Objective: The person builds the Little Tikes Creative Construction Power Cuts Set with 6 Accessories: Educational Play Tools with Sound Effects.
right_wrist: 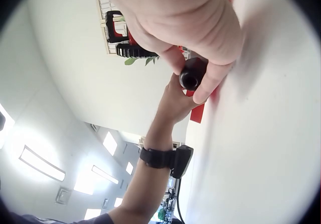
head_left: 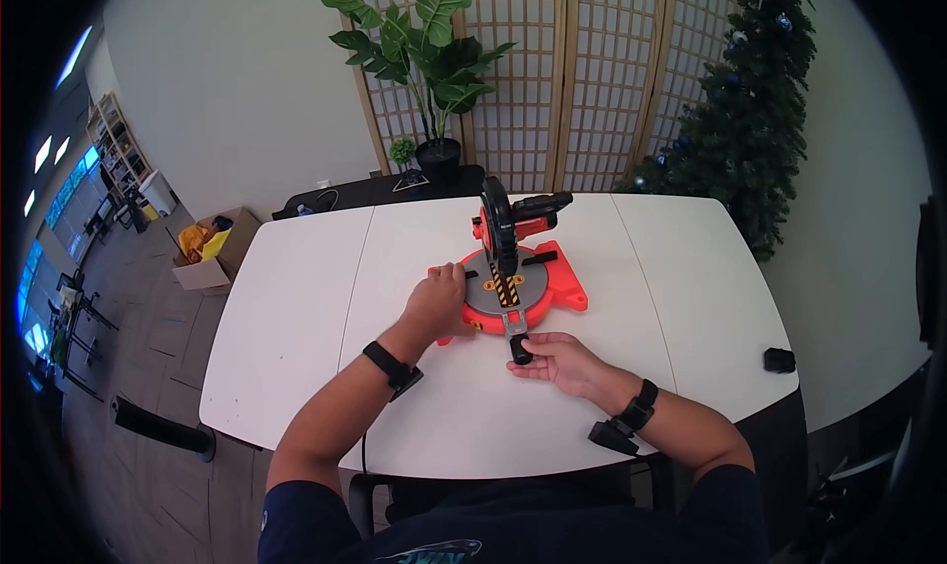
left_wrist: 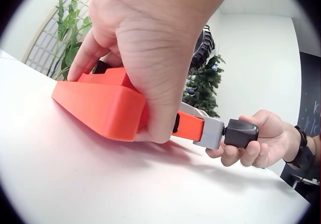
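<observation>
A toy miter saw stands on the white table, with a red base, a grey round turntable and a black saw head raised above it. My left hand grips the left side of the base, thumb at the front and fingers over the top; the left wrist view shows this red end close up. At the front, my right hand pinches the black knob between thumb and fingers. Seen end-on in the right wrist view, the knob sits between the fingertips.
The white table has seams across it. A small black object lies near its right edge. Behind stand a potted plant, a lattice screen and a decorated tree. On the floor at left is a cardboard box.
</observation>
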Demonstrator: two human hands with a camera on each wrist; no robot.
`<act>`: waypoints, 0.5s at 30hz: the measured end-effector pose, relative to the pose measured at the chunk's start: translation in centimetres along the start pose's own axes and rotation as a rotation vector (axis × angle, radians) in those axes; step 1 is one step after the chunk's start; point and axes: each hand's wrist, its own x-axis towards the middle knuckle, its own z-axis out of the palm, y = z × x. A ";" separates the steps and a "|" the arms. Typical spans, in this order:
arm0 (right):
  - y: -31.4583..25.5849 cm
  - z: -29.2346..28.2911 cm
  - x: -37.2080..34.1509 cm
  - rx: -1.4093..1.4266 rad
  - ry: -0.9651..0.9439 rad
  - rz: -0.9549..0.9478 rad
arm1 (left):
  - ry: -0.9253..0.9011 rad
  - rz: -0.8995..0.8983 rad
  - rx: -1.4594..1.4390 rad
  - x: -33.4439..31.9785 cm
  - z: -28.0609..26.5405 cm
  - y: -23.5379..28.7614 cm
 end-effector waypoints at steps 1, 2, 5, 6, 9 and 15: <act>-0.1 -0.2 0.0 0.046 -0.033 0.019 | 0.001 0.002 0.001 0.0 0.0 0.0; -0.1 -0.4 0.0 0.047 -0.033 0.018 | 0.002 0.004 0.002 0.0 0.0 0.0; -0.1 -0.4 0.1 0.120 -0.094 0.043 | 0.002 0.006 -0.003 0.0 0.0 0.0; -0.1 0.3 -0.1 0.081 -0.023 0.025 | 0.003 0.005 -0.003 0.0 0.1 0.0; 0.2 0.5 0.0 0.010 0.043 -0.004 | 0.013 0.012 0.011 0.0 0.2 0.0; 0.3 -0.1 0.0 0.016 0.050 -0.020 | 0.029 0.007 0.002 0.0 0.5 -0.1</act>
